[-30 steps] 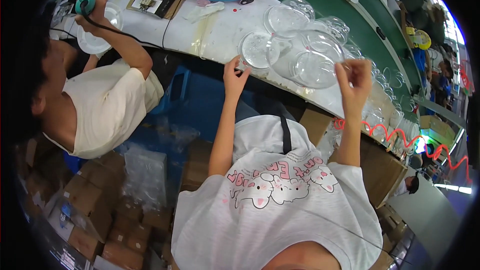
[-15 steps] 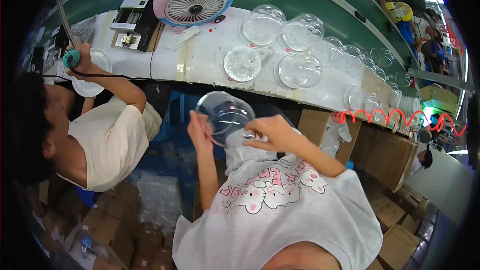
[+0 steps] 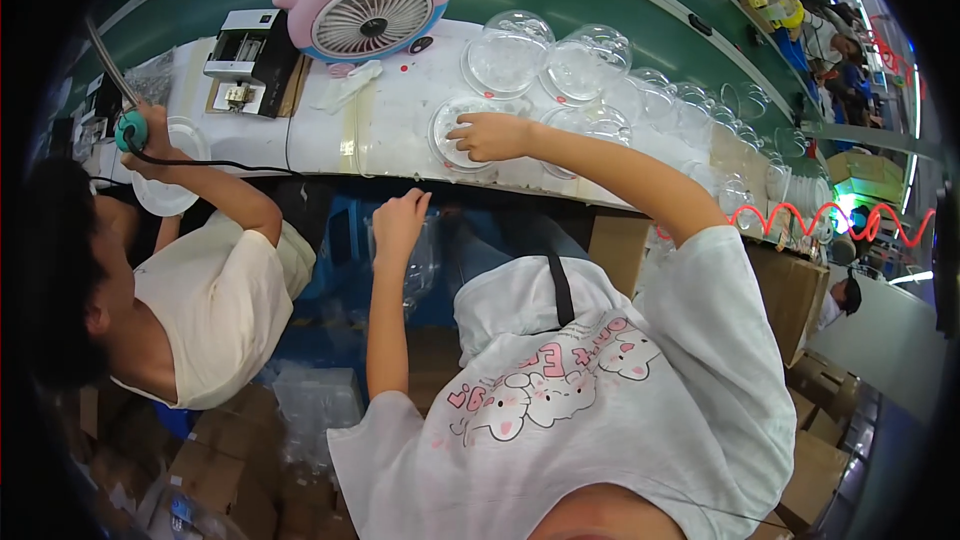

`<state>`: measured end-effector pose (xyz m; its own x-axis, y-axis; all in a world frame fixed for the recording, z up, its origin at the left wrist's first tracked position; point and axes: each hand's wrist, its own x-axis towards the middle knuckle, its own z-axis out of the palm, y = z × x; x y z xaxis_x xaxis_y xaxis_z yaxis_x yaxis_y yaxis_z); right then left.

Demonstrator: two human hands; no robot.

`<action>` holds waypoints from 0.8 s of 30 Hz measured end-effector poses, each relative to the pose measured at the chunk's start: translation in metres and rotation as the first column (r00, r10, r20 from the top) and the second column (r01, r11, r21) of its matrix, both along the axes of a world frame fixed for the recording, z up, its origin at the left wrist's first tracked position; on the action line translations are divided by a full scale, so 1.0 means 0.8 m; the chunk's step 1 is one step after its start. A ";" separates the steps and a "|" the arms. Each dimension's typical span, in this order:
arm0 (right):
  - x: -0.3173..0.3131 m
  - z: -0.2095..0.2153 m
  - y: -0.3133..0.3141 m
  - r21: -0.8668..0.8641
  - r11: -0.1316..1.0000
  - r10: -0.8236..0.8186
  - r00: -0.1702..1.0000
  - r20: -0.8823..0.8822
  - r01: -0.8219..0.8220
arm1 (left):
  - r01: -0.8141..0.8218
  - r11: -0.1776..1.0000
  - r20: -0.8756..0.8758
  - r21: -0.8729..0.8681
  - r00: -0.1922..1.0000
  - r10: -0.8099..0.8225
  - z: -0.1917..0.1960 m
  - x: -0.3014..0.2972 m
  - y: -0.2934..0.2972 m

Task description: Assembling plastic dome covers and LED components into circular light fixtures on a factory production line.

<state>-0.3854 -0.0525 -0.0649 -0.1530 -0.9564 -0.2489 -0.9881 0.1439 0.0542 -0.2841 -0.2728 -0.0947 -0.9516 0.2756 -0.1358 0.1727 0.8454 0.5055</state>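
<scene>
To the near right of the pink fan, the right hand is over a clear plastic dish on the table; whether its bent fingers grip it, I cannot tell. Nearer than the fan, the left hand has its fingertips together beside a blurred clear bowl, its hold unclear. Nearest, pink lettering adjoins cartoon animals on the shirt.

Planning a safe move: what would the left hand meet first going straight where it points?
Probably the near edge of the white table; depth is unclear, so the left hand might pass under.
</scene>
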 end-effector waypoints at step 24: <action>-0.004 0.039 0.045 -0.198 0.976 -0.089 0.996 0.032 0.094 | -0.056 0.998 0.006 -0.013 0.998 0.056 -0.065 -0.016 0.069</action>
<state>-0.3886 -0.0167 -0.0334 -0.2385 -0.9694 -0.0589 -0.9709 0.2393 -0.0071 -0.2973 -0.2177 -0.1470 -0.9646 0.2203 -0.1453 0.1216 0.8598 0.4960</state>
